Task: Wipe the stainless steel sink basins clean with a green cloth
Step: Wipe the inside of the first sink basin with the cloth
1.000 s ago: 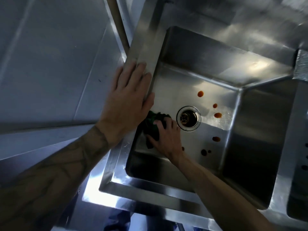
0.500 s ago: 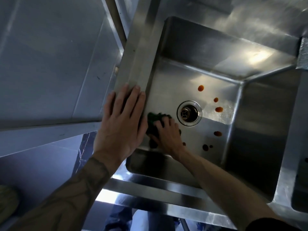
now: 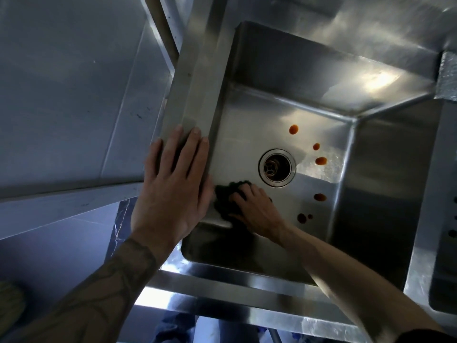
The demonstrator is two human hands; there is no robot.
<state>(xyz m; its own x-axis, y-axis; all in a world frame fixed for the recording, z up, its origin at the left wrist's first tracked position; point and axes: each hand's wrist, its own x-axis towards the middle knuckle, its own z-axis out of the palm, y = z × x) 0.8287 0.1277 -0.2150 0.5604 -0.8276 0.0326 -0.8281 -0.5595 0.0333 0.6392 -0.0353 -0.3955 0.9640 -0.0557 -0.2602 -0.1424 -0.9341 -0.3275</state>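
No readable text, labels, brand marks or numbers anywhere. Steel sink basin [image 3: 309, 78], centre of frame, carries no lettering. Wall panels [image 3: 61, 82], upper left, bear no signs.

— Where are you working here?

— You're in what looks like a commercial kitchen's wash area: a deep stainless steel sink basin [image 3: 309, 78] with a round drain [image 3: 277, 167], a second basin [image 3: 445, 280] just beside it, a steel bench top [image 3: 61, 95] alongside, and a marbled tile floor [image 3: 118, 231] below.
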